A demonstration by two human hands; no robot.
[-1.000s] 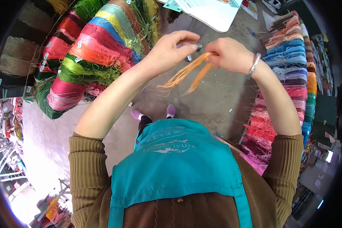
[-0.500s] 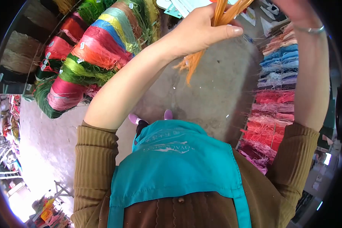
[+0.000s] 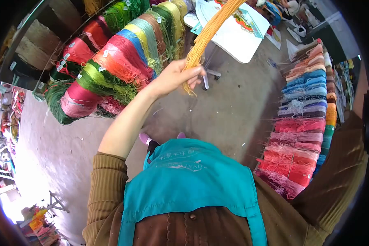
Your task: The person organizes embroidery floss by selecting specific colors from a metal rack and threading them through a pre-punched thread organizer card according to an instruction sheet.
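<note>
A long bundle of orange-yellow thread (image 3: 211, 33) runs from my left hand (image 3: 173, 78) up and out of the top edge of the head view. My left hand is closed around its lower part, and a short loose tail of strands hangs below the fingers. The hand is nearest the hanging coloured skeins on the left. Of my right arm only the brown sleeve (image 3: 336, 180) shows at the right edge; the right hand is outside the picture.
Coloured thread skeins (image 3: 115, 61) hang on a rack at left. Stacked thread bundles (image 3: 301, 123) line the right side. A white table (image 3: 242, 49) stands ahead, papers and a green ruler on it. Over my front hangs a teal apron (image 3: 192, 176).
My left hand has moved down and left, with the thread still in it. The bundle now stretches diagonally upward. My right hand has left the view. The white table shows more fully.
</note>
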